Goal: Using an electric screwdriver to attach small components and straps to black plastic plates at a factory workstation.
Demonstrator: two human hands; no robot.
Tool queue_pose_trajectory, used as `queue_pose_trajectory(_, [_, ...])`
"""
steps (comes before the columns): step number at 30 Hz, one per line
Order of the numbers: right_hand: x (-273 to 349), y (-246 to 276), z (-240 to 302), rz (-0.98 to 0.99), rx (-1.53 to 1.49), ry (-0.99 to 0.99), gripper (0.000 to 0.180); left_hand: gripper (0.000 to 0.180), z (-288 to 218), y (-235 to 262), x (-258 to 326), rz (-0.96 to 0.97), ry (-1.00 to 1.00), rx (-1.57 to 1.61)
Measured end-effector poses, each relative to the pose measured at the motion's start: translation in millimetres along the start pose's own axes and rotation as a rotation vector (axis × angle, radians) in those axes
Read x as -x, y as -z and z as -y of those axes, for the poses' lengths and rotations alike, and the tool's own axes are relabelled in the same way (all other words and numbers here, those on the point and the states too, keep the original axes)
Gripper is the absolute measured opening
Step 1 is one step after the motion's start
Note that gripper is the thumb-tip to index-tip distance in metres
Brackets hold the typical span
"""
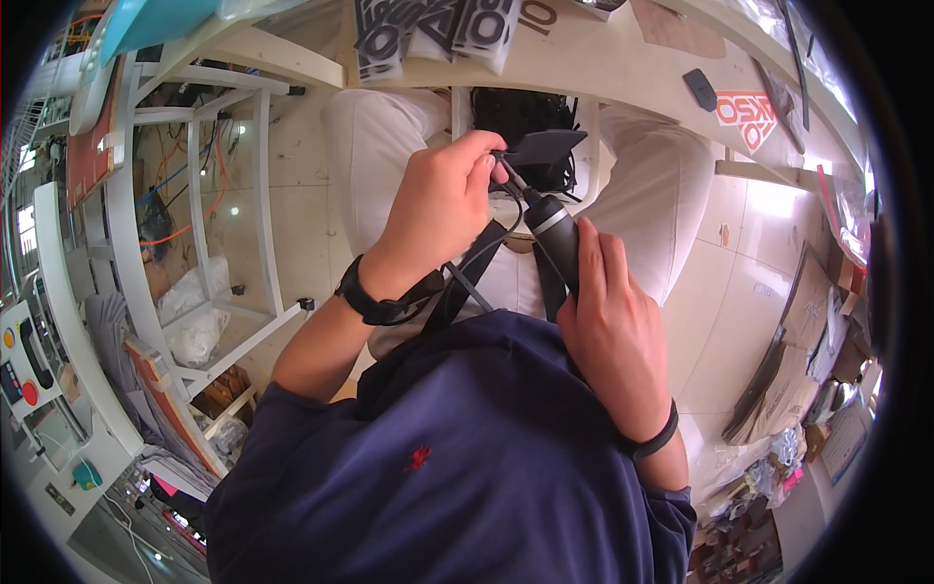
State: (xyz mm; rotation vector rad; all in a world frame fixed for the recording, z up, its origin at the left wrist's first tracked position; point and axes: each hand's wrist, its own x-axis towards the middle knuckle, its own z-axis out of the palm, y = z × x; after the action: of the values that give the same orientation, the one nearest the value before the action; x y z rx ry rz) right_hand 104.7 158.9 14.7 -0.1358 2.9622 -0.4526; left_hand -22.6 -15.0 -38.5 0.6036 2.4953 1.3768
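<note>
Piece: The flat dark piece is in front of us, raised over the black heap between our knees.
Left hand: Our left hand has thumb and fingers pinched together on the piece's left end; a firm grip there should stop the free right end from swinging.
Right hand: Our right hand is wrapped around the black tool, fingers laid along the barrel, which should help us steer finely.
Tip: The metal tip points up and leftward at the pinched end (whether it touches, we cannot tell from here). We judge the step to be working that end with the tip, so a light, steady approach should serve better than force.
Fingertips: Our left fingertips are just beside the tip; a slip could catch them, so we should pinch a little clear of its line.
Cord: A dark cord loops close by the tool, and we would do well to leave it slack and out of the tip's way.
Table: A small dark pad lies on the table, well apart from our hands; we can work without reaching for it.
</note>
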Motion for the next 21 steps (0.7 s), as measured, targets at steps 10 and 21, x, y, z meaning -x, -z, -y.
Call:
queue_pose_trajectory(10, [13, -9, -27, -0.019, -0.190, -0.228, 0.060, 0.048, 56, -22, -38, 0.296, 0.512, 0.409])
queue_pose_trajectory(21, [15, -20, -38, -0.008, -0.267, -0.257, 0.058, 0.069, 43, -32, -45, 0.418, 0.457, 0.287])
